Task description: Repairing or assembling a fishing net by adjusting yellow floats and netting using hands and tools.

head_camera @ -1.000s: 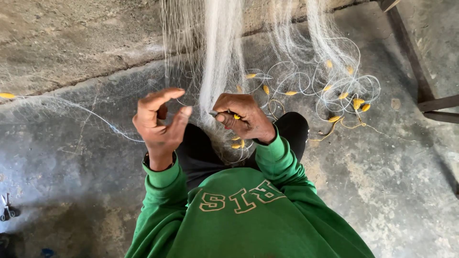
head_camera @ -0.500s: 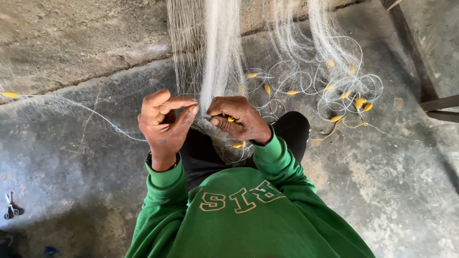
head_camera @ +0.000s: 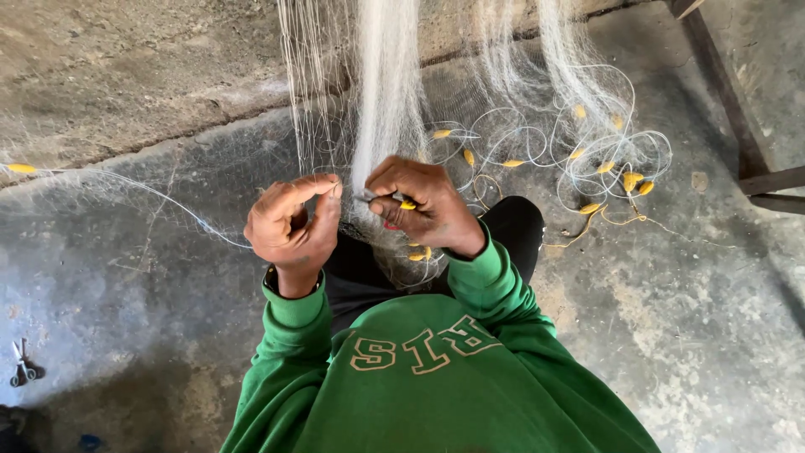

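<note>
A fine white fishing net (head_camera: 387,101) hangs down in front of me and pools on my lap. My left hand (head_camera: 292,225) pinches a strand of the net between thumb and forefinger. My right hand (head_camera: 423,204) is closed on a small netting needle (head_camera: 369,199) and on a bunch of the mesh, right beside the left hand. Small yellow floats (head_camera: 407,205) show between and below my fingers. My green sleeves reach up from the bottom of the view.
Coils of white line with several yellow floats (head_camera: 625,180) lie on the concrete floor to the right. A lone float (head_camera: 22,168) sits on a line at far left. Small scissors (head_camera: 22,366) lie at lower left. A dark metal frame (head_camera: 759,176) stands at right.
My left hand has closed from spread fingers and moved in toward the right hand, now pinching the net. The right hand has stayed in place.
</note>
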